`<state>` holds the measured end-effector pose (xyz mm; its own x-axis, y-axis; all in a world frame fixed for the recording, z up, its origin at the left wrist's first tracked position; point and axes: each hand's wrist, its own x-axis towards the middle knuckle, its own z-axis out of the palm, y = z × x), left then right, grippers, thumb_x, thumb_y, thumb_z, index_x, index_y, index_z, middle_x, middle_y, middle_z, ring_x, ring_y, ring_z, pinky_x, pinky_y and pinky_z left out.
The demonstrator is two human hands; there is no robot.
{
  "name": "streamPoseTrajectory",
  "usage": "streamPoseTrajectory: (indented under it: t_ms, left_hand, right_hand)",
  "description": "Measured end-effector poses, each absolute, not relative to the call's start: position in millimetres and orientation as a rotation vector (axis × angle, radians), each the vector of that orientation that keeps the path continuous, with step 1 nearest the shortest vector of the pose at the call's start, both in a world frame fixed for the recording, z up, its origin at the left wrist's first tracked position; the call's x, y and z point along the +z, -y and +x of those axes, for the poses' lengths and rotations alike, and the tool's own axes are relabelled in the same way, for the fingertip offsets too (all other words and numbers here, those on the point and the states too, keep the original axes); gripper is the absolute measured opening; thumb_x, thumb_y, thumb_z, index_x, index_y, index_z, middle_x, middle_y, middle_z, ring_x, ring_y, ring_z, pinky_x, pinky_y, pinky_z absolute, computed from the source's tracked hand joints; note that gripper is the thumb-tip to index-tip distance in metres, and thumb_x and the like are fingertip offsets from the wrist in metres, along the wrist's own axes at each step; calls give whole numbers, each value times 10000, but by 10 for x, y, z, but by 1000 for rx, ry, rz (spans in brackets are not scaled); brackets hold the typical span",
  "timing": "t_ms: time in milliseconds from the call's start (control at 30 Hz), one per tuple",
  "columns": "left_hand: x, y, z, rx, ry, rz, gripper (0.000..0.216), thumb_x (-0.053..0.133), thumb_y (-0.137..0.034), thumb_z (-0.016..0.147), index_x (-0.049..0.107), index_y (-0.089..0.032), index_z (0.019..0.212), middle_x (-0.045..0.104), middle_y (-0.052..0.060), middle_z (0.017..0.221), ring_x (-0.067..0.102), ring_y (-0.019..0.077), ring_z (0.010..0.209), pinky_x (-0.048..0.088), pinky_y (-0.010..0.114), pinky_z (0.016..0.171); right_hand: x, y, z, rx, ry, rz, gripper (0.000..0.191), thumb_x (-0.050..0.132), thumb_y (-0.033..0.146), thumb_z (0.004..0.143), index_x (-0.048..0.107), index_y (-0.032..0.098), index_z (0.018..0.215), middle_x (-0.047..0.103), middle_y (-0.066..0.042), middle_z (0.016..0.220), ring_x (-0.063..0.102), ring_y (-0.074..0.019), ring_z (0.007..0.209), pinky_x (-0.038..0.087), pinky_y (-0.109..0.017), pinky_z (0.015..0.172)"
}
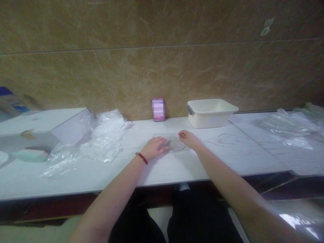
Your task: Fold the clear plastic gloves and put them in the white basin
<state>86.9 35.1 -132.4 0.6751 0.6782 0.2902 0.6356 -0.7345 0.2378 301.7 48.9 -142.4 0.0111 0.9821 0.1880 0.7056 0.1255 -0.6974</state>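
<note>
Between my hands, a clear, thin piece of plastic (175, 145), perhaps a bag, lies flat on the white wood-grain table (167, 168). My left hand (153, 147), with a red bead bracelet at the wrist, rests palm down at its left end, fingers stretched out and apart. At the right end, my right hand (188, 138) has its fingers curled together close to the plastic's edge. Whatever may be in those fingers is too small or hidden to make out.
A cream plastic bin (210, 118) stands back right against the tiled wall. A phone (158, 110) leans upright there. Crumpled clear bags (103, 135) and a white box (43, 126) lie left, near a pale green block (32, 155). More clear bags (288, 125) lie right.
</note>
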Motion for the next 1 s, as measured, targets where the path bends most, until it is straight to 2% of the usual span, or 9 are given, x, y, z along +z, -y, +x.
streamPoseTrajectory:
  t_ms: [100, 200, 367, 567, 833, 1000]
  left_hand:
    - [-1328, -235, 932, 406, -1098, 2802, 581, 344, -541, 726, 394, -179, 1177, 393, 88, 1229, 306, 229, 1144, 174, 376, 958]
    - [-1351, -171, 965, 328, -1124, 2814, 657, 314, -586, 711, 325, -173, 1222, 304, 94, 1288, 218, 242, 1189, 117, 394, 966]
    - [-1374, -144, 1006, 317, -1120, 2819, 684, 264, -596, 722, 242, -175, 1260, 229, 89, 1321, 160, 228, 1211, 79, 385, 970]
    - [-1351, -138, 1041, 325, -1083, 2816, 668, 273, -576, 733, 259, -158, 1253, 280, 113, 1297, 194, 247, 1198, 98, 402, 960]
    - [-1341, -92, 1051, 317, -1056, 2854, 602, 282, -556, 743, 286, -212, 1236, 288, 90, 1296, 231, 256, 1179, 102, 440, 946]
    - [-1367, -131, 1069, 253, -1099, 2818, 625, 231, -560, 755, 221, -199, 1265, 254, 95, 1311, 220, 243, 1187, 113, 427, 945]
  right_hand:
    - [-1357, -392, 3095, 534, 2006, -1549, 210, 473, 195, 698, 541, 165, 895, 606, -29, 828, 561, -98, 726, 428, -214, 688]
    - [-1255, -211, 3151, 447, 2248, -1439, 290, 484, 269, 707, 543, 172, 974, 578, -52, 971, 547, -135, 845, 407, -262, 778]
    - [-1169, 34, 3105, 283, 2442, -1339, 411, 435, 359, 747, 468, 183, 1117, 403, -64, 1217, 334, -175, 1136, 258, -325, 949]
    - [-1207, -175, 2796, 228, 2436, -1504, 388, 274, 240, 825, 399, 136, 1177, 396, -79, 1221, 319, -170, 1146, 245, -333, 952]
    - [-1318, -393, 2408, 61, 2557, -1645, 410, 311, 145, 778, 387, 81, 1176, 356, -121, 1242, 316, -200, 1143, 265, -318, 922]
    - [-1500, -396, 2563, -3, 2514, -1664, 429, 261, 163, 790, 344, 96, 1206, 314, -112, 1270, 260, -203, 1171, 221, -386, 933]
